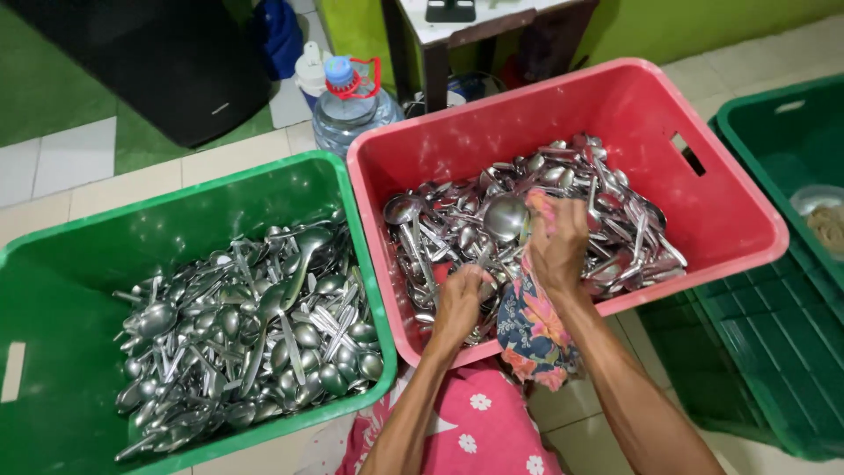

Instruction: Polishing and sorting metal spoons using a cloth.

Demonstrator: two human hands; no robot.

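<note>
Head view, looking straight down: both forearms enter from six o'clock, and the person's body is cut off below the frame apart from a strip of pink flowered fabric (479, 431). Which single piece of cutlery the hands work on is hard to make out, since the floral cloth (532, 325) covers most of it; only a large ladle bowl (505, 216) shows just at ten o'clock of the right hand. The right hand (558, 242) is closed around the bunched top of the cloth, which hangs down over the crate's near rim. The left hand (462, 295), at seven o'clock of the right one, is curled shut with its fingertips down among the spoon handles; what exactly it pinches I cannot tell.

Both hands sit over the red crate (730, 198), which holds a tangled heap of steel spoons (615, 229). Touching it at nine o'clock stands a green crate (79, 264) with its own pile of spoons (255, 334). Another green crate (791, 132) is cut off at three o'clock, resting on a green ribbed lid (774, 343).

Pale floor tiles (79, 158) run beneath, with a large water bottle (352, 110) at twelve o'clock beside a dark table leg (435, 75) and a yellow-green wall (703, 22).
</note>
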